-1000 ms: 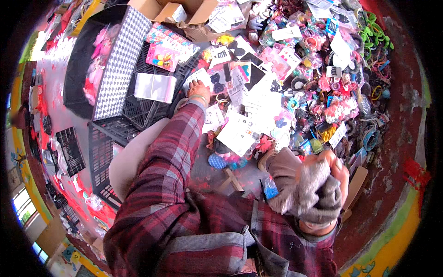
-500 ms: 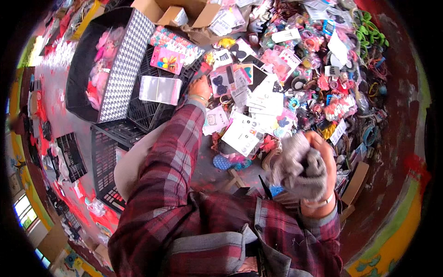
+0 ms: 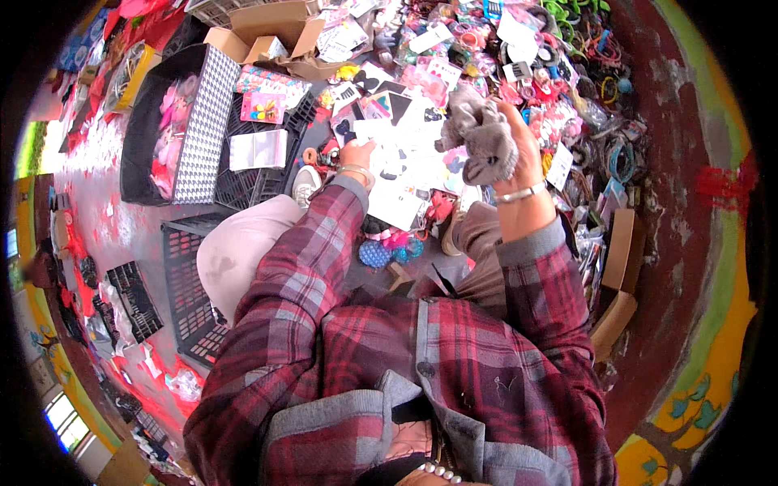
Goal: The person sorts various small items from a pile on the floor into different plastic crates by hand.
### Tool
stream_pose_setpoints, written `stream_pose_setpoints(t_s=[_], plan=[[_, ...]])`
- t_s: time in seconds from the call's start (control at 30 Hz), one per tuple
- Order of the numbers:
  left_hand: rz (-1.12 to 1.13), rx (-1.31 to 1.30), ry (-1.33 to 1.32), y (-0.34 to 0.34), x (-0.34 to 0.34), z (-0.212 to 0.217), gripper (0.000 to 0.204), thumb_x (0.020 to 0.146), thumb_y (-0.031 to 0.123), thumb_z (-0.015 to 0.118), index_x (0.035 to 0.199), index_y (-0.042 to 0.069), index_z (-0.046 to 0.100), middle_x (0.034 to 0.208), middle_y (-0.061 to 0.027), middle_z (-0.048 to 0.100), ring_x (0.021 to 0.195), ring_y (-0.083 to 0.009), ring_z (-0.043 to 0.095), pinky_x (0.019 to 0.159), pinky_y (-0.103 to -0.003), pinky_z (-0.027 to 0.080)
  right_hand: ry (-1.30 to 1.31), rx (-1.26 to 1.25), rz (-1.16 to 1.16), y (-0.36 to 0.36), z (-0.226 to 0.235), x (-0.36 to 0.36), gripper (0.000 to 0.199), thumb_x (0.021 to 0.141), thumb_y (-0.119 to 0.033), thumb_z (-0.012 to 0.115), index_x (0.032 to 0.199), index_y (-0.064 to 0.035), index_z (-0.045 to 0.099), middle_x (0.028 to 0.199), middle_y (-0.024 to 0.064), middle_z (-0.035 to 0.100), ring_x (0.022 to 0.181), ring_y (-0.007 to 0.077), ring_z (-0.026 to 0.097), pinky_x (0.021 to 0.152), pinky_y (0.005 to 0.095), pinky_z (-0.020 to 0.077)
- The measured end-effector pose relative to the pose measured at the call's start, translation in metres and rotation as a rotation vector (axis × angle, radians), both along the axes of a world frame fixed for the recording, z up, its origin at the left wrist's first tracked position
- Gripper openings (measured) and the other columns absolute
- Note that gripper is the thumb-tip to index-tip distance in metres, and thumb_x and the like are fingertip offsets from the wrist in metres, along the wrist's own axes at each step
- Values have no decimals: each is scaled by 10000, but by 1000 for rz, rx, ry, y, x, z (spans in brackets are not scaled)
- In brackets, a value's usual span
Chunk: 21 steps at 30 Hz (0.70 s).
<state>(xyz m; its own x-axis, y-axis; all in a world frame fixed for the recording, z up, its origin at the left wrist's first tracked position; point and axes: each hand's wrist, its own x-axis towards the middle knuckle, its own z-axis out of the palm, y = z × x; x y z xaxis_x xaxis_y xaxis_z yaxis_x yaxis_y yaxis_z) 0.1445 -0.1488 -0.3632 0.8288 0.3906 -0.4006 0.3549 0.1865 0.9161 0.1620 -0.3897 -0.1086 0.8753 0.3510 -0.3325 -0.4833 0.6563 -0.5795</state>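
Two hands over a dense spread of small goods on the floor. Right hand (image 3: pixel 519 150) raised, fingers closed around a grey fuzzy piece (image 3: pixel 484 138), held above the white cards (image 3: pixel 397 162); silver bangle (image 3: pixel 519 194) on that wrist. Left hand (image 3: pixel 356 154) reaches forward and down, fingertips among the cards; whether it grips one, cannot tell. Bracelet on left wrist as well. Both sleeves red plaid with grey cuffs. Left of the left hand: black crate (image 3: pixel 251 182) with a white packet (image 3: pixel 258 150) and a pink packet (image 3: pixel 263 107) on top. Beyond it, a checked bin (image 3: pixel 198 130) of pink items. Blue round puffs (image 3: pixel 377 253) near the knee. Cardboard box (image 3: pixel 267 32) at top; coloured bands (image 3: pixel 583 49) heaped top right.
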Motion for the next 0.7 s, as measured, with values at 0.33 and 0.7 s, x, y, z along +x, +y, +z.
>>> stream_pose_setpoints(t_s=[0.33, 0.7], plan=[[-85, -120, -149, 30, 9, 68, 219, 770, 101, 588, 955, -16, 602, 811, -83, 634, 694, -156, 595, 613, -289, 462, 50, 41, -208, 17, 15, 5, 236, 834, -192, 557, 959, 8, 576, 831, 103, 625, 708, 223, 609, 635, 328, 500], [-334, -1063, -316, -11, -53, 287, 365, 812, 227, 436, 1100, 19, 519, 1079, -131, 571, 971, -262, 574, 879, -388, 457, -1542, -1206, -34, 88, 49, -60, 447, 773, -142, 598, 1205, -126, 485, 1213, 101, 490, 1151, 289, 447, 982, 464, 283]])
